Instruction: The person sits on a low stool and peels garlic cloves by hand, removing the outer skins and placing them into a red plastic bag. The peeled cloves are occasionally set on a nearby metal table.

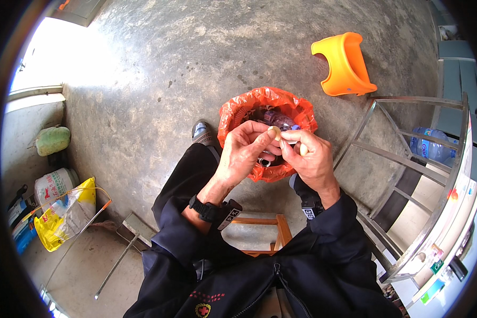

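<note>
My left hand (248,149) pinches a small pale piece (275,132), which looks like a garlic clove, between thumb and fingers. Close beside it on the right, the thumb and index fingertips of my right hand (308,153) touch the same piece. A second pale piece (303,149) is tucked in my right hand's fingers. Both hands are above a round bin lined with a red plastic bag (266,95). Inside the bin lies a clear plastic bottle (279,118) with a blue cap, among dark scraps that my hands partly hide.
An orange and yellow plastic stool (346,65) lies at the upper right. A metal frame (401,159) stands at the right, a large water bottle (431,145) behind its bars. Sacks (65,214), a green gourd (52,141) and metal rods (117,266) are at the left.
</note>
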